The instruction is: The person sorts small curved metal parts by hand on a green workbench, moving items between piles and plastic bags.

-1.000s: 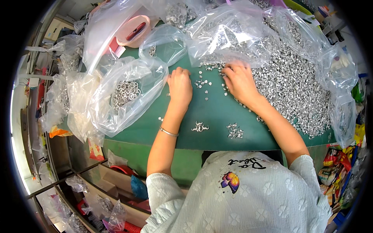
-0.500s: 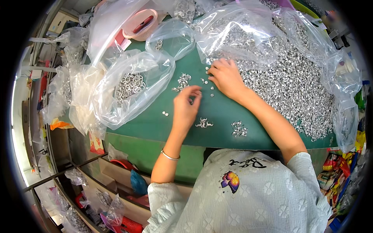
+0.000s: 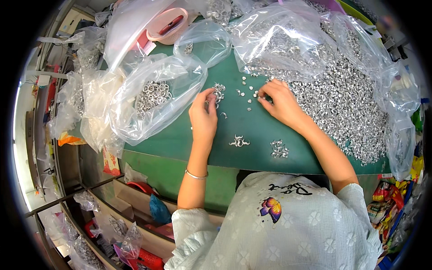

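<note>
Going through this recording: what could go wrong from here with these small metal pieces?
The small cluster of silver metal pieces near the front edge of the green tabletop might get brushed off.
The large heap of curved silver metal pieces lies close beside the right hand, which could drag some loose.
The left hand is close to the clear plastic bag of silver metal rings and might nudge it.

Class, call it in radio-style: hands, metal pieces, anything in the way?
Left hand at small metal cluster, grip unclear. Right hand beside large metal heap, grip unclear. Possible obstruction: clear plastic bag beyond right hand.
</note>
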Action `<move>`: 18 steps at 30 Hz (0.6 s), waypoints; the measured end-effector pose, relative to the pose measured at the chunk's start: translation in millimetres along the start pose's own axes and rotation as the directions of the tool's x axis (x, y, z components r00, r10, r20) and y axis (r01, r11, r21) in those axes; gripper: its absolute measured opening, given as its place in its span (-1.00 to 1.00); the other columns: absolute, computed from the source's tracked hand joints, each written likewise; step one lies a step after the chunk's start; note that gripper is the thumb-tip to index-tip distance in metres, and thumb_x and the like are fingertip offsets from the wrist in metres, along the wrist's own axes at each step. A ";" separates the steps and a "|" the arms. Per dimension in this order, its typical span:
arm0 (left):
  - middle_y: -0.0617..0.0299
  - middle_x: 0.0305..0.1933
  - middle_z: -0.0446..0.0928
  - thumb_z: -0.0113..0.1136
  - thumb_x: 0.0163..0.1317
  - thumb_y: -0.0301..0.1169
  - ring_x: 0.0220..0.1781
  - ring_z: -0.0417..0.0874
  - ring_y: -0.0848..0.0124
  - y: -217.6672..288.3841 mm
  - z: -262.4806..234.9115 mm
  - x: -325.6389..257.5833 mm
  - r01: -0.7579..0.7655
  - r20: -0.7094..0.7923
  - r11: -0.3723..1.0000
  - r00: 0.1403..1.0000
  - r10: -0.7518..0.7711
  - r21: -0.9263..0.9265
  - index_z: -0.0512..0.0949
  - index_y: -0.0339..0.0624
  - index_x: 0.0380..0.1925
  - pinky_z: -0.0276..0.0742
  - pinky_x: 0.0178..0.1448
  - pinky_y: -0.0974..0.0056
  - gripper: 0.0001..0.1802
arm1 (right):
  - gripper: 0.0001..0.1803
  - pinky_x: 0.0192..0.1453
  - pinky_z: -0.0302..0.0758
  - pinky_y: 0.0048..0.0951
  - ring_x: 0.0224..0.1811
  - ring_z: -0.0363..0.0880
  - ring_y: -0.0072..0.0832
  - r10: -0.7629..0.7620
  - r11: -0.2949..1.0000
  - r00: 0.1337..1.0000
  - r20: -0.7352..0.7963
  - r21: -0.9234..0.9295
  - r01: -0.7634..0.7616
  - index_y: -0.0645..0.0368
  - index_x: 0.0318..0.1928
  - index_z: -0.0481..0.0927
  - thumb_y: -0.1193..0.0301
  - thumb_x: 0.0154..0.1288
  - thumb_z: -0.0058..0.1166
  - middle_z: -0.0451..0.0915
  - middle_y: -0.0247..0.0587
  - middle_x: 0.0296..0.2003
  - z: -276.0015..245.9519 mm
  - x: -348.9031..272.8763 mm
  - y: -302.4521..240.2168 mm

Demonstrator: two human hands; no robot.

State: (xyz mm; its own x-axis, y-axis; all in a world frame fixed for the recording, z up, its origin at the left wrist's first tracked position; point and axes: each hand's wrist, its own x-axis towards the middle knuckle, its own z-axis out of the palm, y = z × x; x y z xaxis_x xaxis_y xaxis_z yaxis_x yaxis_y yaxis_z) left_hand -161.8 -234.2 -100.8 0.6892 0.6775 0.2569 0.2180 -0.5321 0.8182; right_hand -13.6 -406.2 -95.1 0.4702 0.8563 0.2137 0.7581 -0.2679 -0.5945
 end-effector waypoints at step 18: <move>0.17 -0.27 0.49 0.33 -0.01 -0.56 -0.10 0.50 0.15 -26.4 8.9 4.8 -0.187 0.064 0.938 0.982 0.175 0.292 0.59 -0.22 -0.38 0.29 -0.02 0.13 -0.84 | -0.88 -0.06 0.34 -0.26 -0.16 0.45 -0.29 -0.165 0.986 0.973 0.163 0.010 0.165 0.16 -0.35 0.56 0.44 0.10 0.23 0.47 -0.25 -0.36 18.5 -28.2 -9.6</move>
State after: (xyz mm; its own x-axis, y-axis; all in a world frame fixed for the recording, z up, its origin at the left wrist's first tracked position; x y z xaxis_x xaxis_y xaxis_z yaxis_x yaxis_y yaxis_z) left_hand -158.1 -221.4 -125.8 0.7597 0.5395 0.3629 0.2777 -0.7739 0.5691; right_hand -42.5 -419.6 -109.8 0.2588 0.9492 0.1793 0.8208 -0.1183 -0.5588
